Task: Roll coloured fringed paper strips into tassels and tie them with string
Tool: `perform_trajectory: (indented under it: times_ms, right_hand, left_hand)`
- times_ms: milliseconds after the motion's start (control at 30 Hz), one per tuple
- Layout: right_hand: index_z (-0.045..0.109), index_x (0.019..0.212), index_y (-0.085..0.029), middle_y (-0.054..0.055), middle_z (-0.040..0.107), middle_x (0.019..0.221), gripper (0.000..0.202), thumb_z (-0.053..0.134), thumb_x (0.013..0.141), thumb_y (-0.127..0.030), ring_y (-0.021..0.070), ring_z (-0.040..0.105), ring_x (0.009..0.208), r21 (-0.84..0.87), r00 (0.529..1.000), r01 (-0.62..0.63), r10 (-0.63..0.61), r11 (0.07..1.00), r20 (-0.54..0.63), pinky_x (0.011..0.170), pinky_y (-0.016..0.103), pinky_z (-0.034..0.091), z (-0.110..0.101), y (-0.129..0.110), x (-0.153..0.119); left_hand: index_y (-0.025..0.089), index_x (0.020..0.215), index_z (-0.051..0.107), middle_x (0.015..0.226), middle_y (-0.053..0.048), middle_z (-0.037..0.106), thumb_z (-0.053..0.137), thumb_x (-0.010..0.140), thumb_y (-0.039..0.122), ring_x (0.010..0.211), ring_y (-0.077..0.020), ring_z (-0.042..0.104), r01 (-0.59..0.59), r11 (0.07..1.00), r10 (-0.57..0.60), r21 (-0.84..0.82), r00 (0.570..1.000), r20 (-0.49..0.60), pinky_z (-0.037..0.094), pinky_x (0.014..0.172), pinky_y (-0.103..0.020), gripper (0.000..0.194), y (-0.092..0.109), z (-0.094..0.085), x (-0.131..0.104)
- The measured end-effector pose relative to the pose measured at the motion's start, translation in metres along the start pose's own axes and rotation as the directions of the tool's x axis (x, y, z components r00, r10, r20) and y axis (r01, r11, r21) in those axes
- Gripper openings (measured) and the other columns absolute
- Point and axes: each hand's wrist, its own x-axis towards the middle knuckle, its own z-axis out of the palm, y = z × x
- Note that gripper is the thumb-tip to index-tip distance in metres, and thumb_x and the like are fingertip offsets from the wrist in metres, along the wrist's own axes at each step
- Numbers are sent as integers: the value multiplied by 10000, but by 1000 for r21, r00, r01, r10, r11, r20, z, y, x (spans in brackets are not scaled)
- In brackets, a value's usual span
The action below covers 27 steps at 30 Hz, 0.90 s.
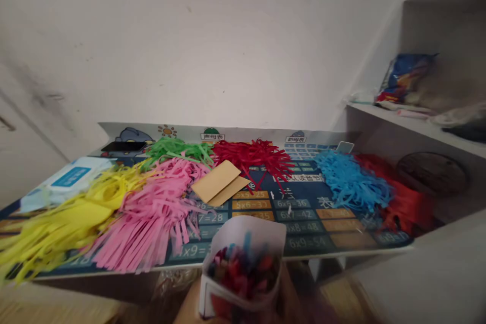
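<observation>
A white open-topped paper bag point(248, 228) is held upright at the bottom middle, just in front of the table edge. Inside it lie mixed shredded paper strips point(243, 271) in red, blue and other colours, blurred. My left hand point(191, 306) grips the bag from its left side, and my right hand point(288, 296) from its right; most of the fingers are hidden behind or under it. Beyond the bag, on the table, rest two tan folded papers or envelopes point(218, 182). Pink paper strips point(152, 212) spread to their left, and red strips point(252, 157) lie behind.
Yellow strips point(72, 217), green strips point(176, 149), blue strips point(351, 179) and darker red strips point(408, 202) cover parts of the printed table mat point(304, 228). A white-blue packet point(70, 177) and a black phone point(125, 147) lie left. Shelves point(421, 124) stand right.
</observation>
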Motion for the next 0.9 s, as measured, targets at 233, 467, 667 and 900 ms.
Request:
perform_trajectory:
  times_ms: [233,467,667,900]
  right_hand:
    - [589,1185,-203,112,697,1030,617,743,602,-334,350,650,964,-227,998,-17,2,974,-65,862,443,534,7,45,-18]
    - [581,1225,-176,94,706,964,450,556,815,-359,289,667,895,-333,995,-22,-12,943,-100,753,346,543,6,68,-23]
    - [599,1229,-268,66,686,1040,391,513,884,-429,316,629,1039,-273,997,5,-27,962,-77,840,392,535,-4,55,-26]
    - [312,1420,-197,141,527,1309,674,522,861,-509,314,529,1188,-198,982,50,-84,979,-166,946,423,471,-16,48,-12]
  left_hand:
    - [180,865,711,784,-49,745,753,556,429,758,-282,681,64,965,48,255,909,-413,570,716,-346,400,-25,33,5]
    - [157,1008,701,946,-112,740,490,681,817,880,-307,682,-31,973,103,230,946,-308,559,805,-401,767,-58,28,9]
    - [161,1159,659,1196,-119,675,356,876,683,1145,-299,589,-9,965,90,262,950,-299,445,1021,-410,667,-55,26,17]
    - [178,1057,712,1063,-102,722,399,876,658,1010,-291,643,-76,933,148,353,972,-182,517,890,-372,600,-47,27,14]
